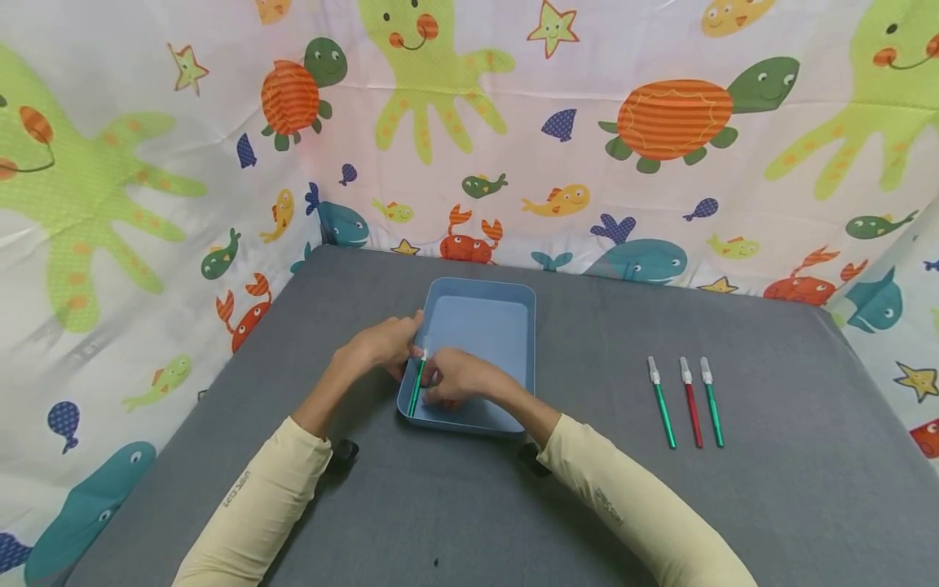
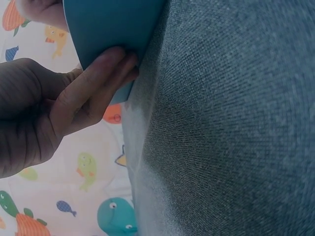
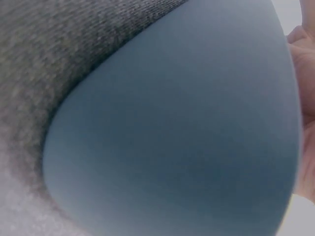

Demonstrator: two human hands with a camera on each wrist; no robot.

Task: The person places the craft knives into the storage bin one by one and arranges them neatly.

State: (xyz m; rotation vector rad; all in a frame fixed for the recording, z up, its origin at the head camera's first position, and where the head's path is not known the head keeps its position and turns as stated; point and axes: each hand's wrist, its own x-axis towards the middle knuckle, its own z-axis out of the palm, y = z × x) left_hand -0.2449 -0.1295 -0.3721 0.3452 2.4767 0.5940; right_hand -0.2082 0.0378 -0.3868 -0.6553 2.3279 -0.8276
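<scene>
A shallow blue tray (image 1: 477, 326) stands on the grey table. Inside it, along the left wall, lies a green felt-tip pen (image 1: 416, 390) with a whitish cap. My left hand (image 1: 385, 342) holds the tray's left side, its fingers against the outer wall (image 2: 108, 29) and its thumb by the rim near the pen's cap. Reaching over the tray from the right, my right hand (image 1: 462, 377) has curled fingers close beside the pen. Whether they pinch it is hidden. In the right wrist view, the tray wall (image 3: 172, 123) covers most of that hand (image 3: 305, 93).
Right of the tray, two green felt-tip pens (image 1: 663, 416) (image 1: 714, 416) and a red one (image 1: 693, 416) lie side by side with whitish caps. A curtain (image 1: 469, 187) printed with sea animals hangs behind the grey table (image 1: 587, 505) and along its sides.
</scene>
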